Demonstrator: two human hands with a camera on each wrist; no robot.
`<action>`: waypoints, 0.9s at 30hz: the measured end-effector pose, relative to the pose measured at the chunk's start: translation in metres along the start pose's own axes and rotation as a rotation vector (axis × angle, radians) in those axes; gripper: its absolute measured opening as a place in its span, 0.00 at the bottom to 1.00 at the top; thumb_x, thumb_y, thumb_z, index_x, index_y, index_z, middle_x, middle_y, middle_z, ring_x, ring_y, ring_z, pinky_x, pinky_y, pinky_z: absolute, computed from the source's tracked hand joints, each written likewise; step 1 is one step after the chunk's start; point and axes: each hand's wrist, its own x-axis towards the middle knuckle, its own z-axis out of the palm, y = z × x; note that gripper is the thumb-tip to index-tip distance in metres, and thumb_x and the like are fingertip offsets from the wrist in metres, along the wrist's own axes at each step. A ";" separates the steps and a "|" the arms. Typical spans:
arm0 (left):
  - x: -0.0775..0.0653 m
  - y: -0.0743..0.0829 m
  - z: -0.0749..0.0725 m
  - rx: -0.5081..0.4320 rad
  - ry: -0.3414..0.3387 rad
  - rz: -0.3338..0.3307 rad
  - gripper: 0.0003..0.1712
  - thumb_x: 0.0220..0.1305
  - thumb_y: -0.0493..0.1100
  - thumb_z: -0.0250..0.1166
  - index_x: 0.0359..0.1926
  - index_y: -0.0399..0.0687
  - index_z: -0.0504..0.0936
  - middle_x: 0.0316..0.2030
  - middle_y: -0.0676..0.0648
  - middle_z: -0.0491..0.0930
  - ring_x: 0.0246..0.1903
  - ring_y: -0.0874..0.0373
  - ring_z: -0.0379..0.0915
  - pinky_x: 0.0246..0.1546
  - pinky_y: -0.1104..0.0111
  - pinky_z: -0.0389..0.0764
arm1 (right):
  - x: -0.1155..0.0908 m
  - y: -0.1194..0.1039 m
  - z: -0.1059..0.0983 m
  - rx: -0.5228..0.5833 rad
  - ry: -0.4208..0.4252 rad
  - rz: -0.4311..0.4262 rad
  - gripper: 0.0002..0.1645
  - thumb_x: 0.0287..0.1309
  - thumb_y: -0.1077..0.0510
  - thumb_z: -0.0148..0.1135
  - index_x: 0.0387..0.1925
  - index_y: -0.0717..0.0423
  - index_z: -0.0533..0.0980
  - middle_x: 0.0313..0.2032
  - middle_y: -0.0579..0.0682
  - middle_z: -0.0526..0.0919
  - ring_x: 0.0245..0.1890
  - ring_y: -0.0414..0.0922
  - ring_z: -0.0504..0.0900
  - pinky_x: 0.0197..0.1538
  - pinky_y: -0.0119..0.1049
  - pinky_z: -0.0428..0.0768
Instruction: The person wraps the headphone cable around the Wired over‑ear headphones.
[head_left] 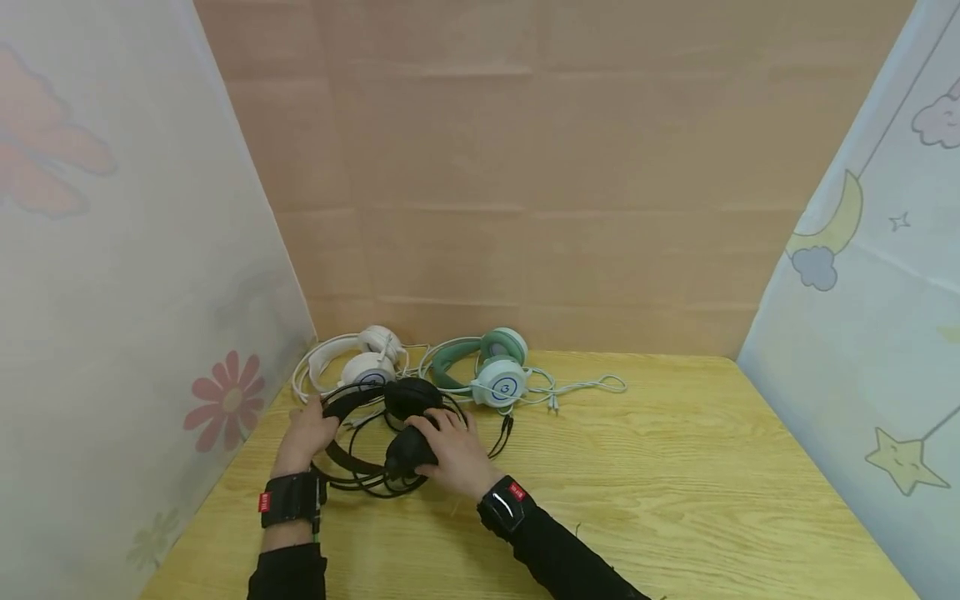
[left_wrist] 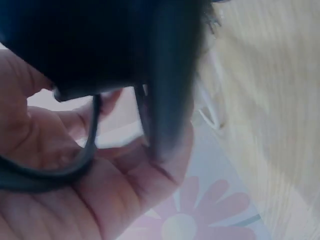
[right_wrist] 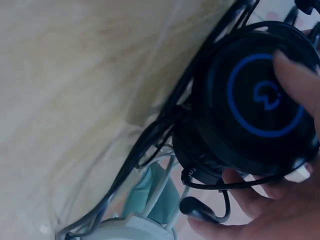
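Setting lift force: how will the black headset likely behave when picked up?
The black headset should mostly keep its shape, since the headband holds a broad arc. Its cable is probably floppy and could trail or snag, lying in thin, loose loops. Weight may sit toward the earcups, which look bulkier than the band.

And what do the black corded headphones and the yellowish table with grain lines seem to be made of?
The black corded headphones: probably plastic shells, low sheen, because the round earcup looks smooth and even. The yellowish table: wood or printed laminate, slightly satin; its grain cannot settle which.
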 end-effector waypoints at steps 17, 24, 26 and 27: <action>0.001 0.043 0.017 -0.143 0.268 0.179 0.28 0.70 0.40 0.46 0.68 0.37 0.60 0.43 0.33 0.77 0.31 0.47 0.71 0.29 0.62 0.68 | -0.018 0.025 -0.011 0.083 0.155 -0.008 0.34 0.47 0.59 0.76 0.56 0.39 0.73 0.50 0.48 0.75 0.53 0.50 0.75 0.53 0.55 0.75; 0.001 0.065 0.038 -0.320 0.288 0.189 0.21 0.67 0.43 0.57 0.58 0.39 0.70 0.41 0.41 0.72 0.35 0.51 0.70 0.34 0.64 0.69 | -0.028 0.053 -0.030 0.021 0.276 -0.054 0.38 0.40 0.78 0.66 0.51 0.42 0.76 0.51 0.51 0.76 0.54 0.53 0.75 0.59 0.56 0.72; 0.001 0.072 0.044 -0.422 0.241 0.179 0.21 0.67 0.44 0.59 0.57 0.41 0.68 0.42 0.41 0.71 0.36 0.52 0.70 0.34 0.64 0.70 | -0.030 0.062 -0.037 0.005 0.314 -0.074 0.37 0.41 0.79 0.66 0.50 0.43 0.76 0.51 0.52 0.76 0.55 0.55 0.75 0.61 0.56 0.71; 0.002 0.075 0.047 -0.475 0.211 0.171 0.22 0.67 0.46 0.60 0.57 0.42 0.66 0.42 0.41 0.70 0.36 0.51 0.69 0.35 0.64 0.70 | -0.031 0.066 -0.040 0.000 0.331 -0.082 0.37 0.41 0.79 0.65 0.50 0.43 0.76 0.51 0.52 0.76 0.55 0.55 0.75 0.61 0.56 0.70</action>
